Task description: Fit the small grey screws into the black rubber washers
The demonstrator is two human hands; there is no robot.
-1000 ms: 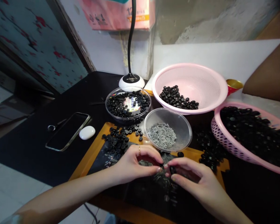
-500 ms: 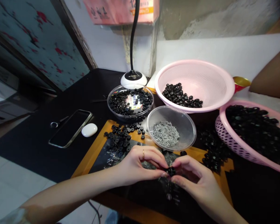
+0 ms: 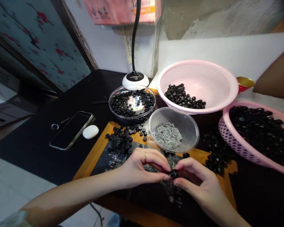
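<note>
Between my two hands is a small round black plastic part (image 3: 173,173), held over the dark mat (image 3: 151,197). My left hand (image 3: 148,165), with a ring on one finger, pinches it from the left between thumb and fingertips. From the right, the thumb and forefinger of my right hand (image 3: 195,178) close on the same part. Fingertips cover much of it. Just beyond my hands stands a clear round tub (image 3: 190,138) of small silvery metal pins (image 3: 168,135). A heap of black ring-shaped pieces (image 3: 121,142) lies beyond my left hand.
A clear dish (image 3: 112,110) of black rings stands by the lamp base (image 3: 135,80). A pink colander (image 3: 217,85) and a pink basket (image 3: 241,148) hold black parts. Loose black parts (image 3: 217,157) lie on the right. A phone (image 3: 71,130) and white oval case (image 3: 90,131) lie left.
Both hands stay in almost the same place, still gripping the black part. Only a very slight shift of the fingers and the part shows.
</note>
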